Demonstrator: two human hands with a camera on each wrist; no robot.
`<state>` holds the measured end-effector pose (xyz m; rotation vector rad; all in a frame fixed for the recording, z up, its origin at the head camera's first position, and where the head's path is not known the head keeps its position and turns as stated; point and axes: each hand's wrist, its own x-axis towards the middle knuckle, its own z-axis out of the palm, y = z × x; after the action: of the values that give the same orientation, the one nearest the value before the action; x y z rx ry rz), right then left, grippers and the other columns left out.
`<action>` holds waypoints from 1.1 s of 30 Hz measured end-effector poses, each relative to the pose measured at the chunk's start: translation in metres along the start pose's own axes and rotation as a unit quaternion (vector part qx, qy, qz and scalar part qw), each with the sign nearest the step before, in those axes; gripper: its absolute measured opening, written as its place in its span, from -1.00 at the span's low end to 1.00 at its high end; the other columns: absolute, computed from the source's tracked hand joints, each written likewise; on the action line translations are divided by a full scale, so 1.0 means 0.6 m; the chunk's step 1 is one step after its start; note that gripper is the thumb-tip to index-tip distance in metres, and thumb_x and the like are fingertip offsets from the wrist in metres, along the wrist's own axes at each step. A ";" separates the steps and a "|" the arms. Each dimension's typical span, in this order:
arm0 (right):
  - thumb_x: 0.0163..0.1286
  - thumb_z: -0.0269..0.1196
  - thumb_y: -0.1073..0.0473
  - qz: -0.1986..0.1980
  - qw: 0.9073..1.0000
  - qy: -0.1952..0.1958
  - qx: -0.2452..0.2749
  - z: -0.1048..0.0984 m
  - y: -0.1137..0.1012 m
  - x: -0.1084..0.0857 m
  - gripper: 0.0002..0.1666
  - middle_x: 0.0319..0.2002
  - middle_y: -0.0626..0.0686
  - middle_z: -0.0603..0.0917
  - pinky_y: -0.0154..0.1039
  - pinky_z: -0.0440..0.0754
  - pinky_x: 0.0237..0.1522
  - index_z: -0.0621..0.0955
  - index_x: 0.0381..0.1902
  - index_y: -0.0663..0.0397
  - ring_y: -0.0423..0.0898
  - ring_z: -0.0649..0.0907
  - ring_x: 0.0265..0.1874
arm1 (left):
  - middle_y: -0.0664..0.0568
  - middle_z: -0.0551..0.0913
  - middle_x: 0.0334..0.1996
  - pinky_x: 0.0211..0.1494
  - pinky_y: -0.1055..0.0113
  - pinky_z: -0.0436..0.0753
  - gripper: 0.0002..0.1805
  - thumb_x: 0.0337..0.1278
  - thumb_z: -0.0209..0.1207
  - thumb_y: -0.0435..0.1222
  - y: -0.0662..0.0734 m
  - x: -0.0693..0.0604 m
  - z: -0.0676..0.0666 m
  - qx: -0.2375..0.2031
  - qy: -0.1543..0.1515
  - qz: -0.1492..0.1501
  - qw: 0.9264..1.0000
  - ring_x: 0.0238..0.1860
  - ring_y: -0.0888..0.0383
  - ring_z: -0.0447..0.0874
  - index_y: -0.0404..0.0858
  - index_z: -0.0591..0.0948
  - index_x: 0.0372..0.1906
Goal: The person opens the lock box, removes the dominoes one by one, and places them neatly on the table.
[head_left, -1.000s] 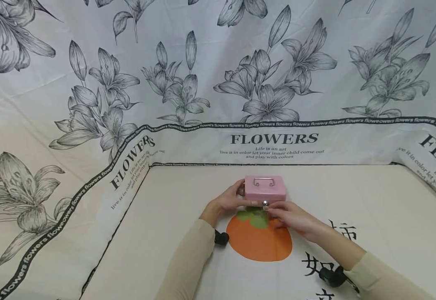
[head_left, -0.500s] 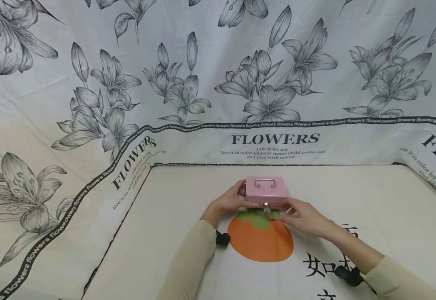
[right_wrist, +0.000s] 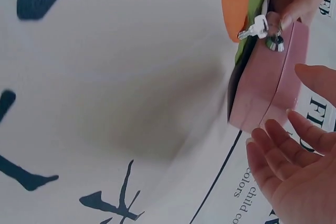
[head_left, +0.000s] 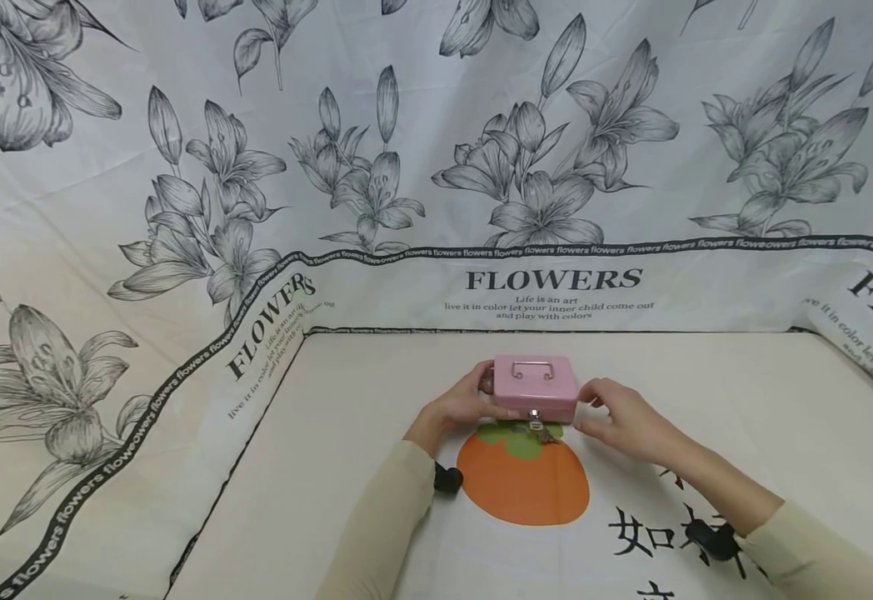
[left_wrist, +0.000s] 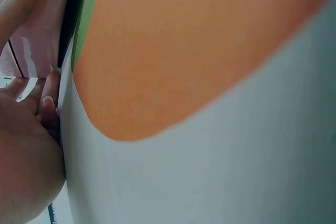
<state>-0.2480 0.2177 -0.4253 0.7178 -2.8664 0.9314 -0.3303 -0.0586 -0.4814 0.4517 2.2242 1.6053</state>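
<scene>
A small pink cash box (head_left: pixel 532 388) with a metal carrying handle (head_left: pixel 532 369) on its lid stands closed on the table. Keys (right_wrist: pixel 256 27) hang from the round lock (right_wrist: pixel 274 43) on its front. My left hand (head_left: pixel 457 403) grips the box's left end, thumb along the front and fingers round the side, as the left wrist view partly shows. At the opposite end is my right hand (head_left: pixel 626 420), its fingers loosely bent and spread beside the box. In the right wrist view its fingertips (right_wrist: pixel 269 124) are close to the box corner; whether they touch it I cannot tell.
The white table cover (head_left: pixel 331 417) bears a printed orange persimmon (head_left: pixel 524 483) in front of the box and black characters (head_left: pixel 641 533) to the right. Behind rises a flower-printed cloth (head_left: pixel 369 292). Black devices (head_left: pixel 712 540) are worn at both wrists.
My right hand has let go of the keys at the lock and moved right to the box's right end. The keys now hang loose. My left hand keeps its grip.
</scene>
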 end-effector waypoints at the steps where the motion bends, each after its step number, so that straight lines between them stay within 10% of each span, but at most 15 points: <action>1: 0.31 0.42 0.21 -0.001 1.000 0.002 0.000 -0.001 0.003 0.002 -0.62 -0.03 0.25 0.65 0.18 0.61 0.01 0.59 0.00 0.29 0.24 0.63 -0.01 | 0.02 0.48 0.08 0.27 0.18 0.40 0.09 -0.08 0.59 -0.29 -0.001 0.000 0.000 0.000 0.000 -0.001 1.000 0.06 0.11 0.42 -0.14 0.19 0.56; 22: 0.22 0.50 0.03 0.027 0.997 -0.022 0.068 0.005 0.032 0.058 0.14 0.42 0.50 0.24 0.27 0.53 0.19 0.15 0.49 0.47 0.49 0.41 0.31 | 0.08 0.43 0.20 0.45 0.07 0.28 0.18 -0.19 0.63 -0.33 -0.007 0.007 0.003 0.020 0.001 -0.008 1.000 0.17 0.09 0.36 -0.07 0.16 0.55; 33: 0.18 0.52 0.04 0.059 0.986 -0.070 0.141 0.013 0.048 0.072 0.23 0.50 0.46 0.17 0.28 0.44 0.27 0.07 0.56 0.37 0.48 0.34 0.40 | 0.08 0.40 0.26 0.51 0.03 0.20 0.18 -0.17 0.62 -0.34 -0.003 0.004 0.001 0.018 -0.008 -0.018 1.000 0.23 0.09 0.34 -0.05 0.14 0.55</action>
<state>-0.2985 0.2162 -0.4397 0.6633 -2.9578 1.3771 -0.3325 -0.0574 -0.4837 0.4305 2.2397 1.5394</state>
